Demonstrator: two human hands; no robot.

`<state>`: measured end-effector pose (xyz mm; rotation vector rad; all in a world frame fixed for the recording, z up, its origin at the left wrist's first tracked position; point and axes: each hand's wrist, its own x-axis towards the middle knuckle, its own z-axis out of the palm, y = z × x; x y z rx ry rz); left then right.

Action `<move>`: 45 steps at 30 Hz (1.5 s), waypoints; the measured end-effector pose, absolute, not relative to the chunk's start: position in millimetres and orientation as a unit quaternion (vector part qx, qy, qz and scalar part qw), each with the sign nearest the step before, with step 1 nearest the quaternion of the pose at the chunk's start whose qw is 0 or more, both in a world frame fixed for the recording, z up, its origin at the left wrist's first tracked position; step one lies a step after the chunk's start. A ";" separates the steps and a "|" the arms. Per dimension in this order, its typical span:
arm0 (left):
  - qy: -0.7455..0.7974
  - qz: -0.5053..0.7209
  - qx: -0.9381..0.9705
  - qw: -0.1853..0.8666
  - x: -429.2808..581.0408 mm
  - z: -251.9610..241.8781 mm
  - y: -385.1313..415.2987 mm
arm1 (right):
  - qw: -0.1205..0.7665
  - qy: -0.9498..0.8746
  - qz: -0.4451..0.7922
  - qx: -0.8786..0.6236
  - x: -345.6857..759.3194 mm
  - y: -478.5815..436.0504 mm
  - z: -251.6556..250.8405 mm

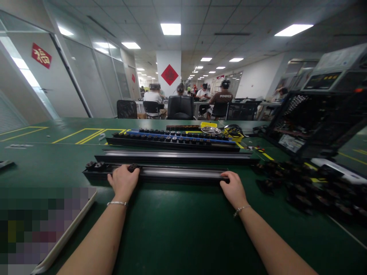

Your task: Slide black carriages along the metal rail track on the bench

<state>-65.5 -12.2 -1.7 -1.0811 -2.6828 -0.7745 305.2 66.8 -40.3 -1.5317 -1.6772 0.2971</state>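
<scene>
A long black channel-shaped rail (180, 174) with a shiny metallic inside lies crosswise in front of me. My left hand (124, 181) is closed over its left half, and a small black round part (133, 168) shows at the thumb and fingertips. Left of that hand, two similar black parts (95, 165) sit in the rail's left end. My right hand (233, 185) pinches the rail's right end between thumb and fingers. Just behind lies a second long rail (177, 154), with bare metal showing inside.
Farther back, a rail (172, 142) carries rows of black parts and a blue strip. Many loose black parts (309, 187) are heaped at right, before a black open-framed case (312, 118). A pale-edged tray or screen (71, 225), blurred out, lies at lower left. People sit beyond the table.
</scene>
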 end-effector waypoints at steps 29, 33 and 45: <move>-0.873 -0.267 -0.402 0.068 -45.8 -2.6 -11.2 | 0.414 -0.628 0.193 -0.629 308.8 67.3 -36.4; -0.870 -0.260 -0.413 0.070 -43.0 -1.5 -10.9 | 0.404 -0.634 0.186 -0.633 307.9 66.2 -35.1; -0.858 -0.248 -0.440 0.094 -35.1 2.0 -11.5 | 0.390 -0.639 0.187 -0.637 306.8 66.1 -33.5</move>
